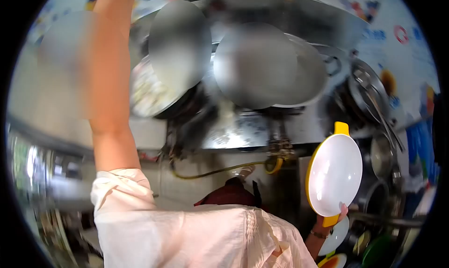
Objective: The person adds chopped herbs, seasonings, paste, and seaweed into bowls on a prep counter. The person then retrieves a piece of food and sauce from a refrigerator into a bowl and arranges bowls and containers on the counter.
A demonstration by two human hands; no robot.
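Observation:
My right hand (343, 212) grips the lower yellow handle of a white bowl (336, 174) with a yellow outside. The bowl is tilted, its white inside facing up toward me, and nothing is in it. My left arm (112, 81) stretches forward past the stove, and its hand is beyond the top edge, out of sight. Beside that forearm a pan (148, 92) holds pale, chunky food, partly hidden by a blurred patch. A wide pale pan (311, 76) sits on the stove at centre, also partly covered by blur.
A steel pan (369, 88) with long-handled utensils (379, 109) stands at the right. Dishes, including a green one (378, 249), are stacked at the lower right. A yellow hose (210, 173) runs below the steel stove counter (234, 133).

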